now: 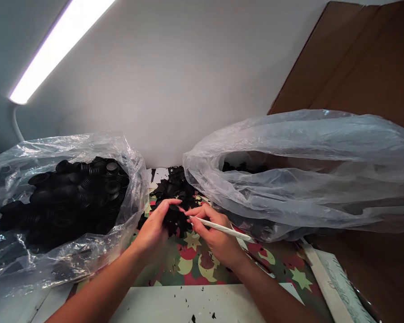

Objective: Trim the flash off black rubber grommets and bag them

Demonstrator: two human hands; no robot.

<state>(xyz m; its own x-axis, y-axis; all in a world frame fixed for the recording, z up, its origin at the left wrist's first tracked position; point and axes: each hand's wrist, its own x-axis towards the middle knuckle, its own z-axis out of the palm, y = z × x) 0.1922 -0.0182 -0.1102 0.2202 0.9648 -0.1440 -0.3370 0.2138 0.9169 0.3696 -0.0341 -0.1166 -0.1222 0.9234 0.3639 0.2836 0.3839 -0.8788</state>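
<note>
My left hand (155,226) is closed around a black rubber-looking piece (175,211), which blends into the dark scraps behind it. In my right hand (218,237) is a slim white pen-like tool (227,231), gripped like a pencil. Its tip points at the black piece, close to my left fingertips; whether it touches cannot be made out. Beyond both hands lies a heap of black scraps (175,186) on the patterned table cover (195,276).
On the left, an open clear plastic bag (134,179) holds many black ribbed parts (77,193). Another clear bag (306,193) lies at the right, with black pieces inside, by a cardboard box (357,58). A bright lamp (60,49) hangs upper left. Black crumbs dot a white board (175,303) in front.
</note>
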